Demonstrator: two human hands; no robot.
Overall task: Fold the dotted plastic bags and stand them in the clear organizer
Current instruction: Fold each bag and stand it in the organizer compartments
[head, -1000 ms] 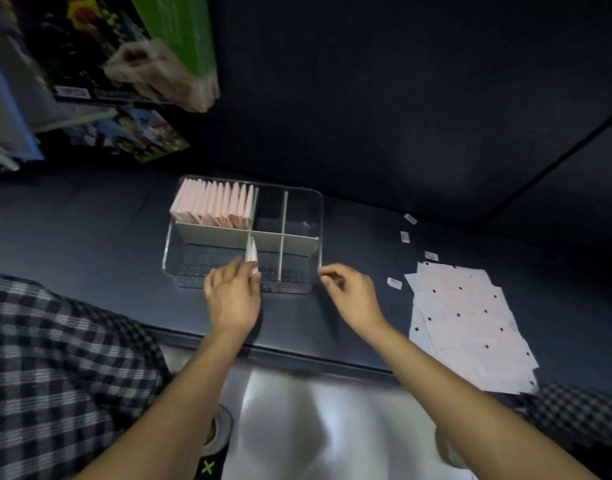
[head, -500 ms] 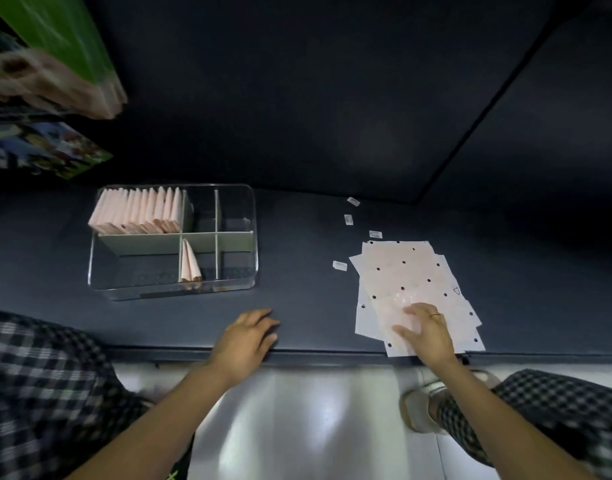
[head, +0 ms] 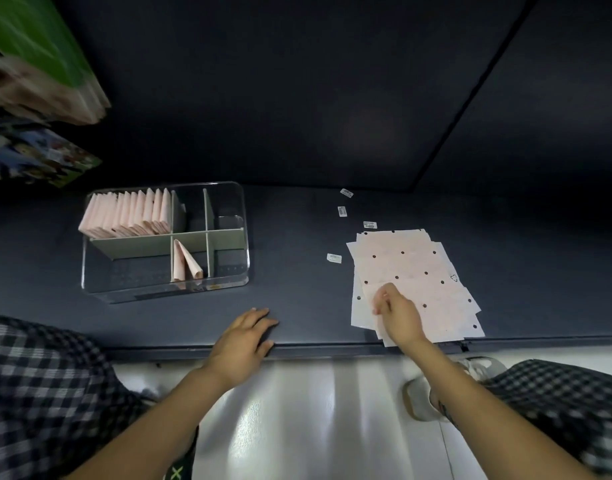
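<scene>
Inspector: Left hand point(head: 244, 341) lies flat on the bench point(head: 297, 306) at its near edge, fingers straight and slightly spread, holding nothing. It is nearer than the organizer point(head: 166, 292) and to its right, apart from it.

Clerk: And the right hand?

Inspector: Right hand point(head: 400, 317) rests on the near part of the stack of bags point(head: 412, 265), well to the right of the organizer. Forearm runs up from the lower right. Fingers are bent toward the top sheet; whether they pinch it I cannot tell, as the hand is blurred.

Clerk: State of the organizer?

Inspector: Clear, with pale dividers. Its far-left compartment holds a row of folded bags point(head: 128, 216) standing upright, packed side by side. One folded bag point(head: 185, 265) stands in the near middle compartment, leaning against the left divider. The other compartments show no bags.

Clerk: Surroundings?

Inspector: Four small labels point(head: 334, 258) lie on the bench between the organizer and the stack, toward the far side. Nothing sits between either hand and the organizer. Stacked boxes point(head: 38, 64) overhang at the far left of the organizer. Checked fabric point(head: 38, 393) shows near, on both sides.
</scene>
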